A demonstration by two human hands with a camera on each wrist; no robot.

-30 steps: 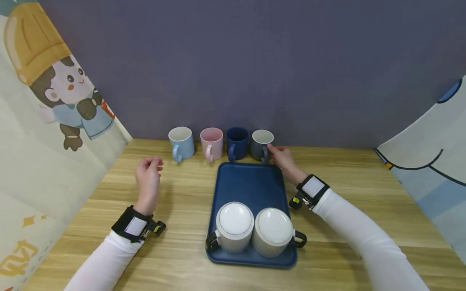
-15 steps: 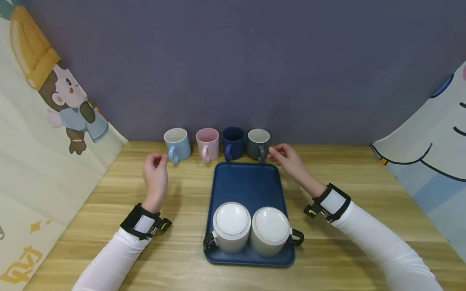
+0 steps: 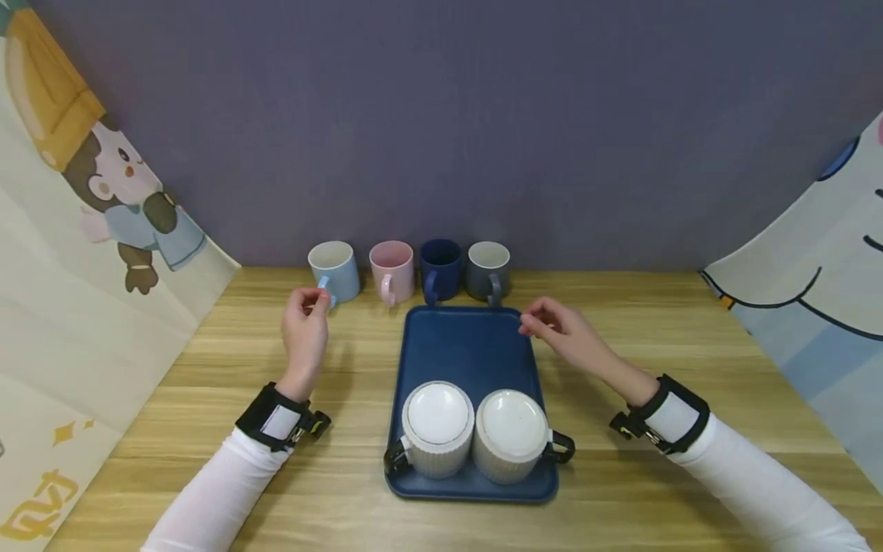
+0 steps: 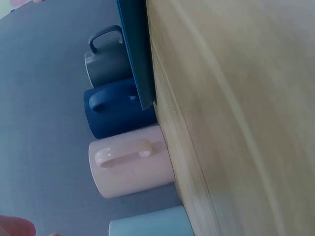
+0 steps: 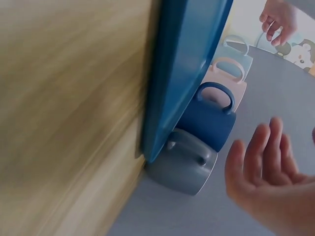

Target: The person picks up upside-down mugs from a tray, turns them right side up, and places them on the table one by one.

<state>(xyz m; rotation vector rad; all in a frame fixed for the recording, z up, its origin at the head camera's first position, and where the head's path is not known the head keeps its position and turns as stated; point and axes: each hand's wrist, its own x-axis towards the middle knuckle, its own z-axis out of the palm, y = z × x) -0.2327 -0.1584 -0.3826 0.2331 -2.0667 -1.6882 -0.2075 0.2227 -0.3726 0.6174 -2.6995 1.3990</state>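
Hovering by the tray's (image 3: 476,337) far right corner, the right hand (image 3: 562,333) holds nothing, its fingers loosely bent. The left hand (image 3: 306,330), well left of the tray, is half curled and empty too, near the light blue mug (image 3: 336,277). That mug stands beyond the tray to its left, then the pink mug (image 3: 392,270); the navy mug (image 3: 444,274) and grey mug (image 3: 488,272) sit just behind its far edge. From here, I'd say a careless low sweep could knock those two together. On the tray's near half, a big mug (image 3: 438,418) and its twin (image 3: 510,437) block the way; the twin's black handle (image 3: 562,447) pokes past the right rim, where a sleeve (image 3: 766,479) might catch.
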